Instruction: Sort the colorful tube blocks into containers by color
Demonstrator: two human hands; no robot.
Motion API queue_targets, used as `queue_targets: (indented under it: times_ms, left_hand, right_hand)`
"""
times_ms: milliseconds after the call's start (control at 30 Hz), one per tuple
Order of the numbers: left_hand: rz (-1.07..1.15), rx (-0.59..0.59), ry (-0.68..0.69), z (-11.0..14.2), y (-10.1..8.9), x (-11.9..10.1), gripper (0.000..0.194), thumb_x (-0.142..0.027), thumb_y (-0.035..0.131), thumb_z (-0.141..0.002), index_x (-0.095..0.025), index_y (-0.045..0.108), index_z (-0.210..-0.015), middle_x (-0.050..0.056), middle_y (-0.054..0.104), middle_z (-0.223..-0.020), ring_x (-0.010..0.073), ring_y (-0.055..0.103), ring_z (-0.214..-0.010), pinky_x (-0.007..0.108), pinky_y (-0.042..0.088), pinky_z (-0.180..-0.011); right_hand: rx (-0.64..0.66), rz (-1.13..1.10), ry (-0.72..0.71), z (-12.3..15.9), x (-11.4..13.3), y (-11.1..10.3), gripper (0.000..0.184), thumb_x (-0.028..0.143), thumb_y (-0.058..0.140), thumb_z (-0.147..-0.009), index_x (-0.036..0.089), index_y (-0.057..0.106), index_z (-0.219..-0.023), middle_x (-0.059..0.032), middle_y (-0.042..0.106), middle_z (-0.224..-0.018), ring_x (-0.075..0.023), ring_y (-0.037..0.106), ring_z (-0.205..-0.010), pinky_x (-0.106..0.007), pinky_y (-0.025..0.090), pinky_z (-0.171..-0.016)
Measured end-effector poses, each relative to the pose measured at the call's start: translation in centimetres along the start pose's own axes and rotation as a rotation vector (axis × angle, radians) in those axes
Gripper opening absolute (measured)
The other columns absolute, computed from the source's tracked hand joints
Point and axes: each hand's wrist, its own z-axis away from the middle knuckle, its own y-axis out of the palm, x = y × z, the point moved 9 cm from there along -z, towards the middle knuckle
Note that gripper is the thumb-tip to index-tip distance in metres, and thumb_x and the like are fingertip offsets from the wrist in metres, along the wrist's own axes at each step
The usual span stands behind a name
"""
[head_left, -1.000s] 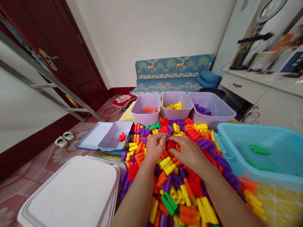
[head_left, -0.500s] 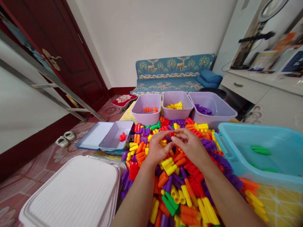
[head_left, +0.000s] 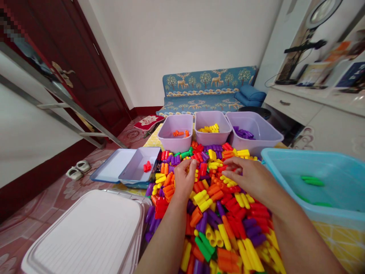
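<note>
Tube-shaped plastic pieces in red, orange, yellow, purple and green form a wide pile [head_left: 205, 205] on the table. My left hand [head_left: 184, 179] hovers over the pile's middle, thumb raised and fingers slightly bent, with no piece visible in it. To its right, my right hand [head_left: 248, 173] reaches over the pile with fingers apart, its tips close to some yellow pieces [head_left: 229, 180]. Whether those fingertips touch them is unclear. A red piece [head_left: 203, 169] lies between the two hands.
Behind the pile stand lilac bins with orange [head_left: 175, 144], yellow [head_left: 212, 139] and purple [head_left: 256, 144] pieces. A blue tub [head_left: 313, 207] at right holds green ones. At left are a shallow box [head_left: 134, 171] with red pieces and a white lid [head_left: 85, 228].
My hands were together around a small red piece and have moved apart. The left drew back leftward; the right shifted right, over yellow pieces.
</note>
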Motion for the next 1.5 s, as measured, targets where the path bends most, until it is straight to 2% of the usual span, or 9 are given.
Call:
queue_targets:
  times_ms: [100, 233, 333, 433, 600, 833, 1000, 1133, 1500]
  left_hand:
    - [0.052, -0.039, -0.022, 0.1, -0.4, 0.1, 0.034, -0.040, 0.046, -0.094, -0.016, 0.067, -0.082, 0.003, 0.069, -0.080, 0.0177, 0.062, -0.078, 0.026, 0.044, -0.071]
    - [0.077, -0.013, -0.027, 0.1, -0.1, 0.1, 0.037, -0.042, 0.045, -0.094, -0.016, 0.068, -0.082, 0.004, 0.070, -0.079, 0.0183, 0.064, -0.078, 0.026, 0.047, -0.072]
    - [0.100, 0.042, -0.016, 0.1, 0.4, 0.0, 0.039, -0.043, 0.045, -0.094, -0.015, 0.070, -0.084, 0.004, 0.071, -0.078, 0.0185, 0.065, -0.077, 0.027, 0.048, -0.072]
    - [0.112, 0.084, 0.000, 0.1, 0.8, -0.1, 0.040, -0.043, 0.044, -0.094, -0.015, 0.071, -0.086, 0.004, 0.072, -0.078, 0.0186, 0.066, -0.077, 0.028, 0.049, -0.074]
    - [0.076, 0.119, 0.046, 0.1, 1.0, -0.6, 0.033, -0.040, 0.051, -0.092, -0.016, 0.073, -0.085, 0.005, 0.074, -0.083, 0.0192, 0.067, -0.083, 0.030, 0.049, -0.079]
    - [0.024, 0.152, 0.117, 0.3, 1.5, -1.2, 0.027, -0.032, 0.071, -0.079, -0.023, 0.071, -0.104, 0.004, 0.074, -0.088, 0.0207, 0.066, -0.086, 0.035, 0.048, -0.087]
    - [0.058, 0.146, 0.115, 0.3, 1.5, -0.8, 0.021, -0.028, 0.065, -0.082, -0.022, 0.072, -0.102, 0.005, 0.074, -0.091, 0.0206, 0.066, -0.087, 0.035, 0.049, -0.085]
    - [0.082, 0.135, 0.107, 0.3, 1.4, -0.9, 0.016, -0.030, 0.063, -0.084, -0.020, 0.073, -0.091, 0.005, 0.074, -0.088, 0.0203, 0.066, -0.086, 0.033, 0.049, -0.083]
    - [0.149, 0.107, 0.037, 0.1, 1.3, -0.1, 0.021, -0.033, 0.058, -0.086, -0.017, 0.070, -0.084, 0.003, 0.071, -0.080, 0.0166, 0.065, -0.078, 0.027, 0.049, -0.075]
  right_hand:
    - [0.106, 0.093, -0.039, 0.8, 0.2, 0.4, 0.027, 0.031, 0.072, -0.068, 0.026, 0.073, -0.095, -0.0028, 0.076, -0.084, -0.0218, 0.068, -0.070, -0.028, 0.044, -0.058]
    - [0.156, 0.136, -0.128, 1.3, 0.8, 2.0, 0.037, 0.029, 0.076, -0.062, 0.029, 0.073, -0.099, -0.0013, 0.075, -0.082, -0.0225, 0.068, -0.072, -0.027, 0.042, -0.057]
    - [0.174, 0.167, -0.170, 1.1, 1.4, 3.1, 0.026, 0.028, 0.073, -0.066, 0.028, 0.074, -0.093, -0.0025, 0.075, -0.086, -0.0246, 0.069, -0.081, -0.028, 0.043, -0.064]
    - [0.130, 0.176, -0.113, 0.4, 1.4, 3.0, 0.019, 0.029, 0.062, -0.078, 0.024, 0.073, -0.092, -0.0057, 0.075, -0.088, -0.0255, 0.069, -0.082, -0.029, 0.044, -0.065]
    - [-0.014, -0.066, -0.035, -0.4, 1.0, 2.1, 0.030, 0.031, 0.053, -0.084, 0.018, 0.068, -0.105, -0.0074, 0.073, -0.087, -0.0211, 0.068, -0.075, -0.029, 0.047, -0.064]
    - [-0.001, -0.342, -0.090, -0.3, 2.0, 3.5, 0.044, 0.023, 0.050, -0.081, 0.023, 0.059, -0.125, 0.0010, 0.064, -0.072, -0.0139, 0.061, -0.057, -0.025, 0.047, -0.057]
    - [0.042, -0.342, -0.081, -0.1, 2.7, 3.9, 0.037, 0.027, 0.055, -0.081, 0.023, 0.066, -0.115, 0.0013, 0.063, -0.068, -0.0142, 0.059, -0.055, -0.025, 0.046, -0.053]
    - [0.044, -0.351, -0.065, 0.0, 2.9, 3.8, 0.032, 0.028, 0.060, -0.079, 0.023, 0.068, -0.109, -0.0006, 0.068, -0.075, -0.0159, 0.063, -0.064, -0.027, 0.048, -0.062]
    - [0.054, -0.287, -0.076, 0.1, 3.3, 4.1, 0.027, 0.024, 0.056, -0.077, 0.021, 0.069, -0.101, -0.0010, 0.070, -0.074, -0.0166, 0.063, -0.063, -0.027, 0.046, -0.059]
